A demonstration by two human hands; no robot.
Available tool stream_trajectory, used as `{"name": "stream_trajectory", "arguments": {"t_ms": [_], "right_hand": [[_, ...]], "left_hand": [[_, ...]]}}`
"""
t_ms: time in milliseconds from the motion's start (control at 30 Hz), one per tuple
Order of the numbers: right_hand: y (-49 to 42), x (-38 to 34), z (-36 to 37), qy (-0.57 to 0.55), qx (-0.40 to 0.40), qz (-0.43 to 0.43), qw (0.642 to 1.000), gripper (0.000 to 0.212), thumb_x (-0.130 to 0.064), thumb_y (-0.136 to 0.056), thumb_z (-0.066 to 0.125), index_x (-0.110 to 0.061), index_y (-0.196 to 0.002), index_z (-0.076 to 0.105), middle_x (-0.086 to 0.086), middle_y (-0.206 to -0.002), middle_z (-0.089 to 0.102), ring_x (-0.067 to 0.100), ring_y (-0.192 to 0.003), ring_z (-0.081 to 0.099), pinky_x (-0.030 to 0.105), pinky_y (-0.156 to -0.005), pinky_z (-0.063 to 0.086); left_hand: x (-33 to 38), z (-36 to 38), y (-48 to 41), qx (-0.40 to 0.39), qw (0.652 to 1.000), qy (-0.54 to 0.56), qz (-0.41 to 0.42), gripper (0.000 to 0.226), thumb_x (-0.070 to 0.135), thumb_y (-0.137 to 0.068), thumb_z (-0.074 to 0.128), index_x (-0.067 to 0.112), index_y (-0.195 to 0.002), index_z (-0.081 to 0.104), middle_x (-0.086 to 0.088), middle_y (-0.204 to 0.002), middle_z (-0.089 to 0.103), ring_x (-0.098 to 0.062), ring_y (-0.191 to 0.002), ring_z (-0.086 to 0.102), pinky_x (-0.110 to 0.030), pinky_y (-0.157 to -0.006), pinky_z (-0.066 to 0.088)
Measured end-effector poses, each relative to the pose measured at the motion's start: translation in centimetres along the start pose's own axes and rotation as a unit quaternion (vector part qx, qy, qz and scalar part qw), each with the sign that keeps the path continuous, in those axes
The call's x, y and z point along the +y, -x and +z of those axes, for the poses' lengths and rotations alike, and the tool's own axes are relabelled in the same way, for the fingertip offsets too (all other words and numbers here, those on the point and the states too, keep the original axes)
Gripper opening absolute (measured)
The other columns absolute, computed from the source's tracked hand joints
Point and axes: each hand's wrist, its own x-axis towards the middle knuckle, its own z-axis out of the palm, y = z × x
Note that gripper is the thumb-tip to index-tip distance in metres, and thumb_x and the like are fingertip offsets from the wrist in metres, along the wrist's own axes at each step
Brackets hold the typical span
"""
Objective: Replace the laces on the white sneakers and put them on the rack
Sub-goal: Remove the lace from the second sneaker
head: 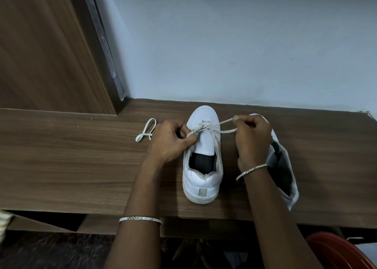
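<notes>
- White sneaker, likely light and firm-sided, stands toe toward the table's back edge.
- Its lace looks limp and slippery, probably best gripped near the tip.
- Left hand fingers pinch it at the eyelets; right hand fingers pinch the taut end.

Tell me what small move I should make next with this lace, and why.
Probably pull the lace taut with your right hand, then feed it into the next eyelet up. The lace crosses only the front eyelets of the sneaker, the higher ones look empty, and your left hand pinches the other side steady.
</notes>
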Motion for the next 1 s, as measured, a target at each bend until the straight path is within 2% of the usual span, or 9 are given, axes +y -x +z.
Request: {"name": "stream_trajectory", "arguments": {"t_ms": [100,233,300,367,500,667,867,933,1000], "right_hand": [[-0.8,0.5,-0.5,0.008,0.061,0.011,0.998,0.005,-0.017,-0.083,0.067,-0.015,-0.085,0.071,-0.007,-0.077,0.069,0.002,-0.071,0.064,0.035,-0.081,0.056],[-0.1,0.1,-0.3,0.072,-0.032,-0.108,0.991,0.003,-0.019,-0.082,0.070,-0.019,-0.082,0.072,-0.013,-0.082,0.070,-0.006,-0.082,0.062,0.023,-0.084,0.050],[0.9,0.1,0.4,0.124,-0.107,-0.197,0.967,0.004,-0.017,-0.081,0.072,-0.021,-0.082,0.073,-0.014,-0.085,0.068,-0.005,-0.088,0.062,0.020,-0.082,0.045],[1.8,0.4,1.2,0.232,-0.155,-0.267,0.922,0.009,-0.022,-0.080,0.072,-0.025,-0.088,0.073,-0.009,-0.099,0.068,0.013,-0.104,0.060,0.033,-0.087,0.042],[2.9,0.8,1.8,0.369,-0.184,-0.291,0.863,0.012,-0.024,-0.086,0.068,-0.027,-0.096,0.074,-0.006,-0.113,0.065,0.023,-0.117,0.049,0.039,-0.087,0.033],[2.3,1.3,1.9,0.254,-0.178,-0.241,0.920,0.011,-0.018,-0.078,0.077,-0.026,-0.076,0.070,-0.007,-0.097,0.070,0.025,-0.104,0.059,0.047,-0.089,0.046],[2.3,0.0,1.3,0.100,-0.120,-0.145,0.977,0.017,-0.001,-0.083,0.065,-0.017,-0.079,0.066,-0.012,-0.079,0.066,0.008,-0.079,0.064,0.028,-0.079,0.047],[1.5,-0.5,0.8,0.058,-0.082,-0.075,0.992,0.013,-0.007,-0.085,0.062,-0.019,-0.081,0.065,-0.012,-0.074,0.065,0.001,-0.071,0.060,0.029,-0.076,0.048],[0.5,-0.4,0.1,-0.007,-0.049,-0.013,0.999,0.005,-0.018,-0.083,0.062,-0.022,-0.081,0.065,-0.004,-0.077,0.069,0.012,-0.074,0.064,0.040,-0.080,0.054]], "left_hand": [[0.2,0.0,0.1,0.002,1.000,-0.002,0.002,0.016,0.033,-0.067,0.071,0.022,-0.060,0.062,0.009,-0.056,0.062,-0.010,-0.053,0.057,-0.040,-0.060,0.053],[0.3,0.0,0.1,0.003,1.000,-0.012,0.002,0.016,0.034,-0.067,0.071,0.023,-0.060,0.063,0.009,-0.057,0.063,-0.010,-0.054,0.059,-0.042,-0.063,0.055],[0.3,0.0,0.1,0.003,1.000,-0.015,0.005,0.016,0.034,-0.068,0.071,0.022,-0.061,0.062,0.009,-0.057,0.063,-0.010,-0.054,0.059,-0.042,-0.063,0.056],[0.4,-0.1,0.2,0.003,1.000,-0.021,0.013,0.018,0.036,-0.069,0.070,0.022,-0.061,0.062,0.009,-0.057,0.063,-0.009,-0.055,0.059,-0.040,-0.062,0.055],[0.3,-0.1,0.3,-0.001,0.999,-0.028,0.025,0.024,0.040,-0.072,0.072,0.021,-0.062,0.061,0.008,-0.057,0.064,-0.008,-0.054,0.058,-0.038,-0.060,0.052],[0.4,-0.1,0.3,0.008,0.999,-0.036,0.021,0.022,0.037,-0.072,0.073,0.022,-0.061,0.060,0.010,-0.056,0.064,-0.007,-0.052,0.058,-0.035,-0.057,0.051],[0.7,0.0,0.4,0.021,0.997,-0.072,0.030,0.023,0.028,-0.075,0.075,0.020,-0.061,0.059,0.007,-0.057,0.064,-0.010,-0.055,0.061,-0.032,-0.058,0.049],[0.7,0.0,0.4,0.024,0.997,-0.075,0.025,0.022,0.027,-0.076,0.075,0.020,-0.062,0.060,0.006,-0.058,0.064,-0.011,-0.057,0.061,-0.032,-0.058,0.048],[0.7,-0.1,0.5,0.025,0.996,-0.078,0.023,0.022,0.028,-0.076,0.076,0.020,-0.062,0.061,0.007,-0.058,0.064,-0.009,-0.057,0.060,-0.030,-0.058,0.047]]}}
